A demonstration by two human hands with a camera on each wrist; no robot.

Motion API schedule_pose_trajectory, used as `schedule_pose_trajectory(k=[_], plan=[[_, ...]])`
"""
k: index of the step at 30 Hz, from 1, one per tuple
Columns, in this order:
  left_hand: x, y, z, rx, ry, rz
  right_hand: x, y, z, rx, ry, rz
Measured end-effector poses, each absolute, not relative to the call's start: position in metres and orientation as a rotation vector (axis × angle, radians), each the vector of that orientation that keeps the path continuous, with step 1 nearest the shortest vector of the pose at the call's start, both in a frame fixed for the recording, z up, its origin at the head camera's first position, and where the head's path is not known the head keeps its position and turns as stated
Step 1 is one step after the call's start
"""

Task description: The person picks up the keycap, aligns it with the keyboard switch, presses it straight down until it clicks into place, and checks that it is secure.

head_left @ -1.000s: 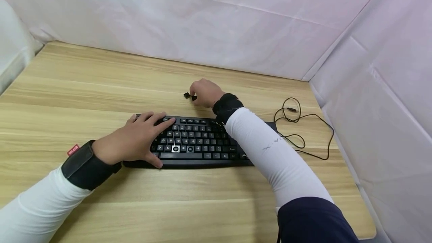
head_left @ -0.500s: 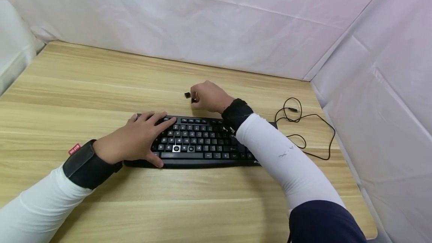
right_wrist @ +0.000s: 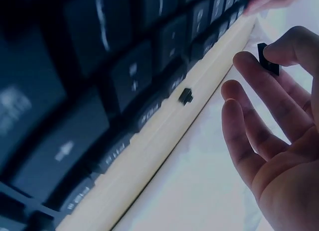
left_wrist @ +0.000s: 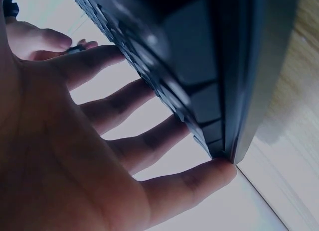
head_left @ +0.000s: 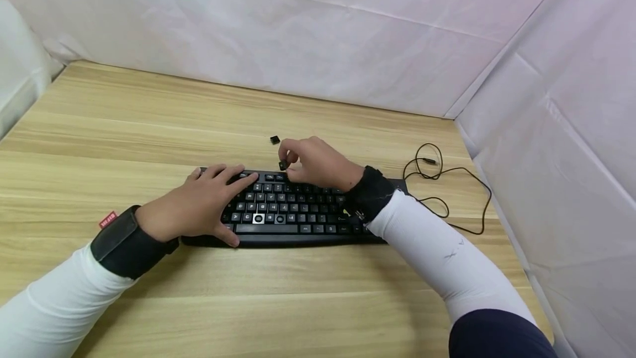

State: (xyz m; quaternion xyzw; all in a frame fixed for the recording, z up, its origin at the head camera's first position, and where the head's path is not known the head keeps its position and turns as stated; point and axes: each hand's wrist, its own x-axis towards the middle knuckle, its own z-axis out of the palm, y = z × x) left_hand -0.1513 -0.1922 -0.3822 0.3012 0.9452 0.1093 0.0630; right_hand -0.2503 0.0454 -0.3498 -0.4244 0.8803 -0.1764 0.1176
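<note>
A black keyboard (head_left: 278, 241) lies across the table. Two of its lower-row key spots, one pale slot (head_left: 258, 218) and a darker slot (head_left: 280, 219), show bare with no cap on top. My left hand (head_left: 201, 206) rests spread over the keyboard's left end, thumb at the front edge; in the left wrist view its straight fingers (left_wrist: 164, 191) reach the keyboard's side. Thumb and forefinger of my right hand (head_left: 323, 163) pinch a small black keycap (right_wrist: 268, 59) just above the keyboard's back edge. A second loose keycap (head_left: 275, 140) lies on the wood behind the keyboard.
The keyboard's black cable (head_left: 484, 203) loops over the table (head_left: 223, 303) on the right, its plug (head_left: 429, 161) lying among the coils. White cloth walls (head_left: 318, 37) stand along the table's back and right side.
From behind the keyboard, my right hand has come back toward it and lifted the pinched keycap away from the other loose one. The left hand has stayed in place.
</note>
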Motion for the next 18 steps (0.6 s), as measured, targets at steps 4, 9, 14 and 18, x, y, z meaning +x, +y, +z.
schedule_pose_trajectory(k=[4,9,14,18], plan=[[-0.151,-0.192,-0.381,0.912,2.856,0.329,-0.239,0.049,-0.35,-1.274,2.56,-0.535],[-0.151,-0.193,-0.38,0.918,2.857,0.322,-0.223,0.05,-0.353,-1.325,2.524,-0.529],[-0.152,-0.193,-0.38,0.938,2.87,0.318,-0.208,0.052,-0.36,-1.402,2.511,-0.485],[-0.153,-0.193,-0.381,0.936,2.866,0.318,-0.203,0.055,-0.365,-1.385,2.531,-0.469]])
